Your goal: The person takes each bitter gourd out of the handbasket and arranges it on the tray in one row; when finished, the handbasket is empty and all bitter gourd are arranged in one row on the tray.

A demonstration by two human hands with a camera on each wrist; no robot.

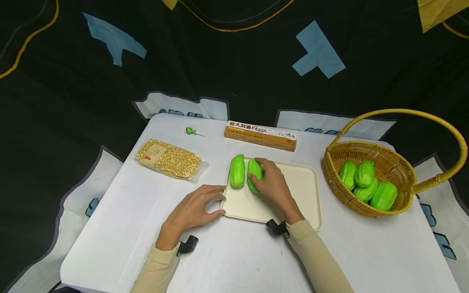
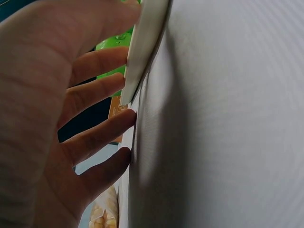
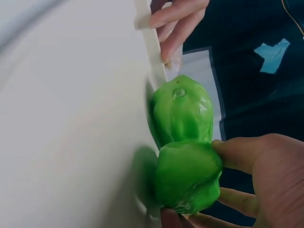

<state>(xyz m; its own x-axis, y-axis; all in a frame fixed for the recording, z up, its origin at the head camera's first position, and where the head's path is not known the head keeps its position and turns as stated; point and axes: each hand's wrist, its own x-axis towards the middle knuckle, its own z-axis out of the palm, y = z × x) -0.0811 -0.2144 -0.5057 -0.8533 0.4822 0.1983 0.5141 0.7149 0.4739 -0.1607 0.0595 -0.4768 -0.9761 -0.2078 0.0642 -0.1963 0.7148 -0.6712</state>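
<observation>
My right hand (image 1: 270,182) grips a bright green ridged gourd (image 3: 187,173) between thumb and fingers, over the left part of a cream tray (image 1: 293,187). A second green gourd (image 1: 237,171) lies along the tray's left side; in the right wrist view the two appear to touch. My left hand (image 1: 194,206) is at the tray's left edge, its spread fingers (image 2: 102,97) against or close to the rim, holding nothing. Whether the gripped gourd rests on the tray is hard to tell.
To the right stands a wicker basket (image 1: 331,185) with a tall handle and several green gourds (image 1: 383,196) inside. Behind the tray lies a pasta box (image 1: 260,136). A bag of corn kernels (image 1: 170,159) and a lollipop (image 1: 189,130) lie at the left on the white table (image 1: 121,228).
</observation>
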